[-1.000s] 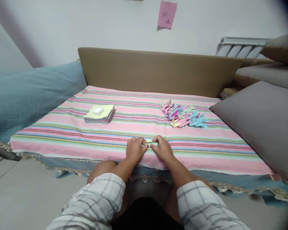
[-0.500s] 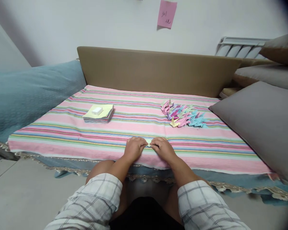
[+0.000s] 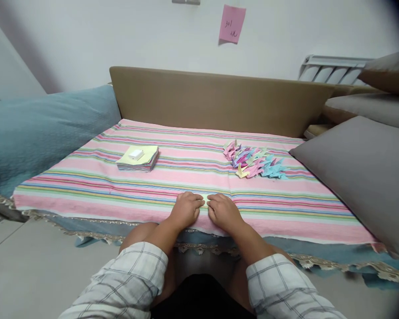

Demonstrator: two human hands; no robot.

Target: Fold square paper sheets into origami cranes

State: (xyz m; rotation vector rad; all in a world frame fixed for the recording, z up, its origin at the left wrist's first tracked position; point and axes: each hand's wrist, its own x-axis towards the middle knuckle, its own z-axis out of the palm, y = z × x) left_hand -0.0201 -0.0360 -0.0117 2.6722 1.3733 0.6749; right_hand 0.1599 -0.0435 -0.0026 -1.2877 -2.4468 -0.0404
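A small piece of pale green folding paper [image 3: 205, 197] lies on the striped cloth in front of me, mostly covered by my fingers. My left hand [image 3: 186, 209] presses on its left side, fingers together and bent over it. From the other side my right hand [image 3: 223, 212] holds the paper down with its fingertips, the thumb tucked below. Only a narrow gap parts the two sets of fingertips. Beyond my right hand sits a cluster of folded paper cranes [image 3: 252, 160] in pink, purple, green, yellow and blue. To the left is a stack of square paper [image 3: 146, 156], yellow on top.
A small white box [image 3: 136, 154] rests on the paper stack. The striped cloth [image 3: 186, 175] covers the sofa seat. Grey cushions [image 3: 359, 168] stand at the right, a blue-covered armrest [image 3: 53, 124] at the left, and the brown backrest [image 3: 219, 99] behind.
Both hands have gone from pinching the paper with thumbs and fingers to lying flatter over it, fingertips pressing down. The view has tilted up slightly.
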